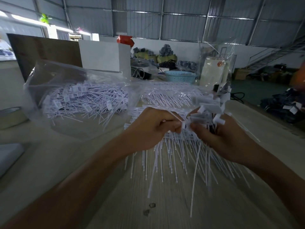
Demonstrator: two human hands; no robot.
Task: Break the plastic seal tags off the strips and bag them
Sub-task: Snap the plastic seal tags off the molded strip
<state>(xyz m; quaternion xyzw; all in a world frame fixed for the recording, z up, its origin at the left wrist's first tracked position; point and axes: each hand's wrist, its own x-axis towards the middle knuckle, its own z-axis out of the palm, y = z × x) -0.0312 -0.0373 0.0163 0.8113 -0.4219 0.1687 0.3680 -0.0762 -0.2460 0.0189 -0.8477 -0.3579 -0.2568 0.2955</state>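
Note:
My left hand pinches a white seal tag still joined to a strip of tags whose thin tails fan toward me over the table. My right hand grips a bundle of loose white tags, their flat heads sticking up above my fingers. The two hands meet at the strip, thumbs nearly touching. A clear plastic bag at the left lies open and holds a heap of loose tags. More strips lie behind my hands under clear film.
A roll of tape sits at the left table edge. Behind the bag stand a brown board and a white box. A blue basket and a white appliance stand at the back. The table's right edge runs diagonally.

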